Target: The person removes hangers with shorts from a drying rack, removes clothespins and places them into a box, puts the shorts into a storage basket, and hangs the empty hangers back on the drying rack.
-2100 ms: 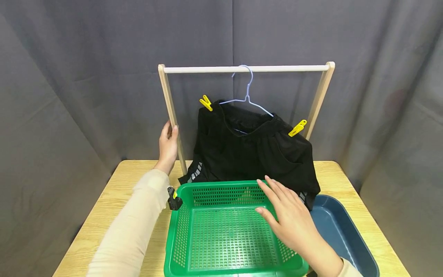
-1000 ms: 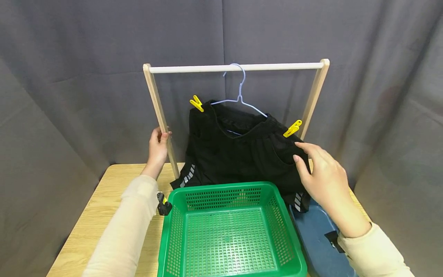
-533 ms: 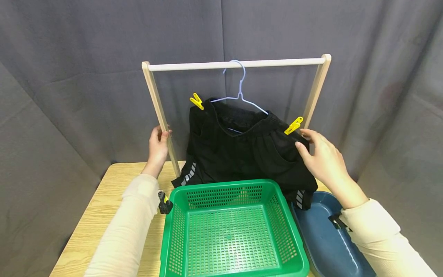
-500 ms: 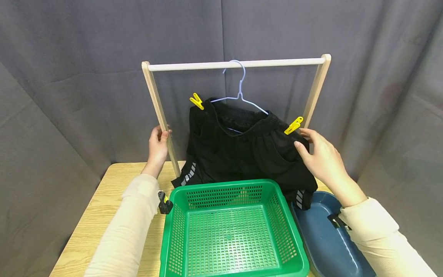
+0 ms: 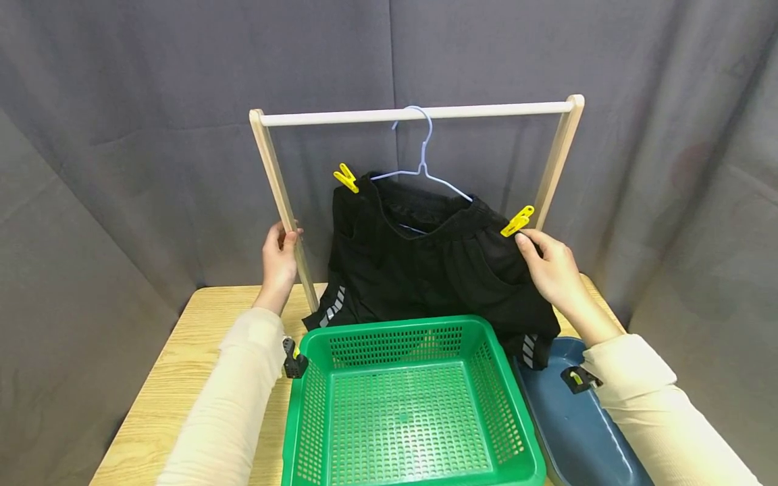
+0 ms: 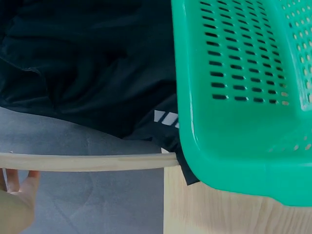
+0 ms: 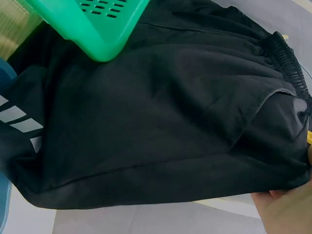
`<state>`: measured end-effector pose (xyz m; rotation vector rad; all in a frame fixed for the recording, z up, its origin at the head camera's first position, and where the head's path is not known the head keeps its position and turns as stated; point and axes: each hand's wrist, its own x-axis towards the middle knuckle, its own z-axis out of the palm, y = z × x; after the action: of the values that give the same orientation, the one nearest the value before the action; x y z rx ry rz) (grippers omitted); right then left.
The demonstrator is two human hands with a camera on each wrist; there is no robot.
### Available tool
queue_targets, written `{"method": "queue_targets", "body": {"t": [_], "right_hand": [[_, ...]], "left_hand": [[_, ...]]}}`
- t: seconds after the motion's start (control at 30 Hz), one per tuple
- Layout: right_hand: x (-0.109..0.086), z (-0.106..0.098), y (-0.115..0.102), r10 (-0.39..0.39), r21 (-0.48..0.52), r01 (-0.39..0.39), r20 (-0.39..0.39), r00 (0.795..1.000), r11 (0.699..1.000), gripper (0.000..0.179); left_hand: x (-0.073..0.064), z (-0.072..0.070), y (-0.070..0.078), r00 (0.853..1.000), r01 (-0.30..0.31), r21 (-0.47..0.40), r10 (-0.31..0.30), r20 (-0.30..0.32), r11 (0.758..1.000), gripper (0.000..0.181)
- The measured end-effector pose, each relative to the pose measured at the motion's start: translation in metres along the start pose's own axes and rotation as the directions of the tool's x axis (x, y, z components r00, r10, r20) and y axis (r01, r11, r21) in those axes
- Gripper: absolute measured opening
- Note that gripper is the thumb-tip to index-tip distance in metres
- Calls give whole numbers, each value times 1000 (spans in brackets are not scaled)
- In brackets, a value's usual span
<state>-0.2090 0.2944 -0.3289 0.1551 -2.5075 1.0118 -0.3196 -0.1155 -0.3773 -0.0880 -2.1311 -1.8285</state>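
Observation:
Black shorts (image 5: 419,277) with grey stripes at the hems hang from a pale blue hanger (image 5: 423,165) on a wooden rack's white bar (image 5: 486,111). One yellow clothespin (image 5: 346,179) is on the left of the waistband, and another yellow clothespin (image 5: 518,221) is on the right. My left hand (image 5: 279,264) grips the rack's left post (image 5: 276,185). Just below the right clothespin, my right hand (image 5: 554,271) pinches the edge of the shorts. In the right wrist view, that hand (image 7: 287,209) is at the lower right, its fingers partly behind the cloth.
A green mesh basket (image 5: 292,425) stands in front of the shorts and overlaps their lower part. To its right is a blue tray (image 5: 568,425), partly under my right forearm. The wooden table (image 5: 200,337) shows at the left. Grey curtain (image 5: 152,135) surrounds the table.
My right hand has moved from above the basket, up and right, to the right side of the shorts, where it now pinches the cloth. My left hand stays on the post.

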Motion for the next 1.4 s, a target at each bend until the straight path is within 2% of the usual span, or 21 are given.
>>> {"method": "queue_targets", "body": {"t": [0.17,0.4,0.47,0.57,0.7,0.83,1.0,1.07,1.23,1.3,1.4], "right_hand": [[2,-2,-4,-31,-3,31,-38,999,1000,28],[7,2,-11,-44,-65,45,10,999,997,24],[9,4,-12,-37,-68,36,-14,999,997,22],[11,8,-11,-21,-61,16,-89,996,998,20],[15,11,-7,-21,-63,8,-201,979,998,19],[20,9,-4,-11,-36,1,-282,959,999,18],[25,5,-5,2,-4,-4,-327,945,1000,19],[27,4,-6,-3,2,4,-336,942,1000,20],[28,2,-11,-20,12,26,-364,931,1000,20],[29,1,-15,-24,14,31,-375,927,999,20],[31,-2,-20,-26,17,36,-390,920,999,21]], "left_hand": [[-2,-1,-1,1000,9,2,-9,7,1000,40],[-3,-5,0,1000,9,-3,-9,-3,1000,38],[-2,-6,-1,1000,4,-2,-4,-5,1000,37],[-2,-5,-2,1000,7,5,-7,-4,1000,38],[0,-4,-7,1000,7,7,-7,-7,1000,38],[-1,-2,-8,1000,1,6,-1,-7,1000,39],[-2,-2,-8,1000,3,-8,-3,-2,1000,39],[-6,-2,1,1000,8,-15,-8,-1,1000,38],[-8,-4,-1,1000,-1,3,1,-4,1000,39],[-3,-5,-10,1000,-13,14,13,-4,1000,39],[-1,-5,-8,1000,-15,21,15,8,1000,39]]}}
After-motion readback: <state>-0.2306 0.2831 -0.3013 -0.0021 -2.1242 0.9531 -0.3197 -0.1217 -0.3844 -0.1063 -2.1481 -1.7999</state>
